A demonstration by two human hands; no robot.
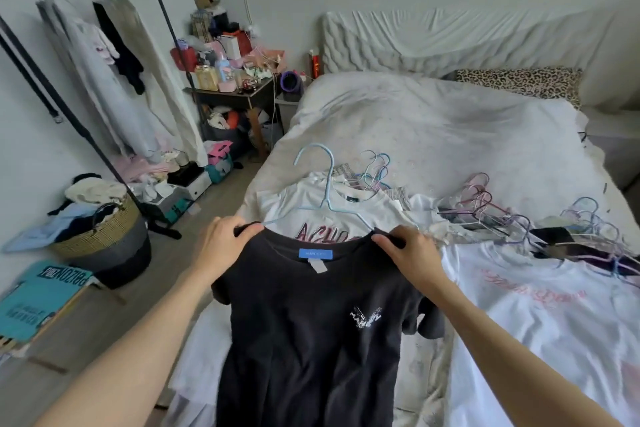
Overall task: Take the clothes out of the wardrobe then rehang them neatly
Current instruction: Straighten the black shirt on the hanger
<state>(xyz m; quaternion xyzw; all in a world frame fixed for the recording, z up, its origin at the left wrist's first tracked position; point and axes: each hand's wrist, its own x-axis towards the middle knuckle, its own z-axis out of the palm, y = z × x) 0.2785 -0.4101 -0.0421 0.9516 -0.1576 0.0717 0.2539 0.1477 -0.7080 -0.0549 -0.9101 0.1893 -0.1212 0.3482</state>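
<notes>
I see the black T-shirt (pixel 311 322) hanging at lower centre of the frame, held up by its shoulders: my left hand (pixel 221 246) and right hand (pixel 412 256) each pinch a shoulder seam. Just behind it lies a white printed T-shirt (pixel 329 208) under a light blue hanger (pixel 325 184) on the bed (pixel 433 128). The clothes rack (pixel 69 45) stands upper left.

One black T-shirt (pixel 311 340), two white T-shirts (pixel 332 204), two hands (pixel 221 246).

Woven basket (pixel 104 236) on the floor, cluttered side table (pixel 242 97) beyond
</notes>
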